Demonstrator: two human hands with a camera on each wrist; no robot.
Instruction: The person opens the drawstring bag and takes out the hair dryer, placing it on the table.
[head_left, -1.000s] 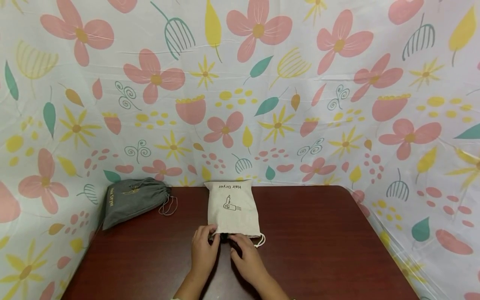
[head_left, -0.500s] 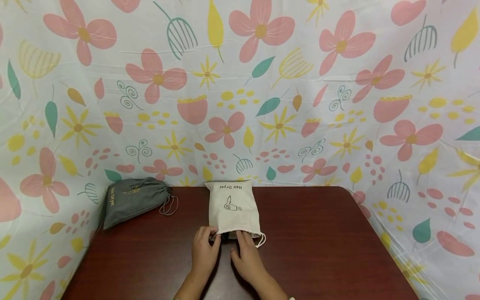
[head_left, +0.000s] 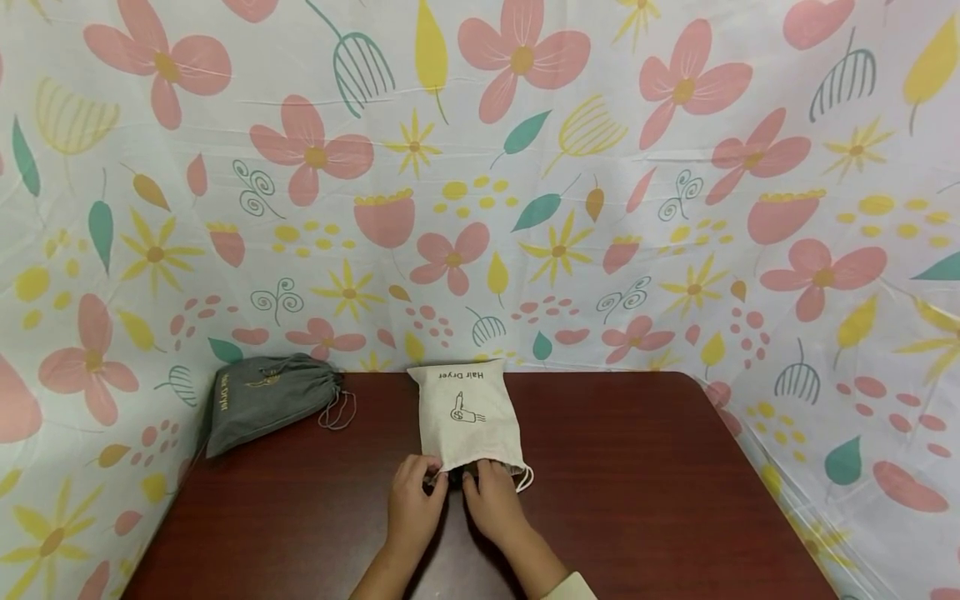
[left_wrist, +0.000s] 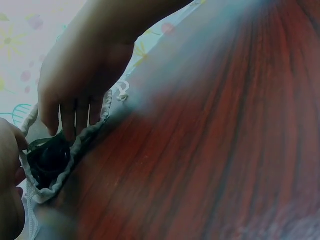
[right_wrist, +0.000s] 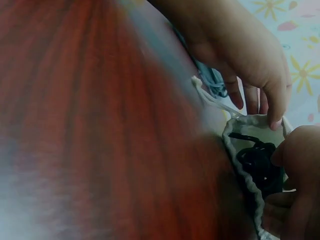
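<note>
Right hand (head_left: 492, 500) deeper in cream bag (head_left: 468, 425), grip on black contents (right_wrist: 259, 162) unclear, rim (right_wrist: 243, 172) in pinch of left hand (head_left: 414, 500).

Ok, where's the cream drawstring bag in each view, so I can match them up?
Head: cream drawstring bag, below centre, printed side up.
Left wrist: cream drawstring bag at lower left, mouth open.
Right wrist: cream drawstring bag at lower right, mouth open.
Shared landmark: the right hand, fingers in that mouth.
</note>
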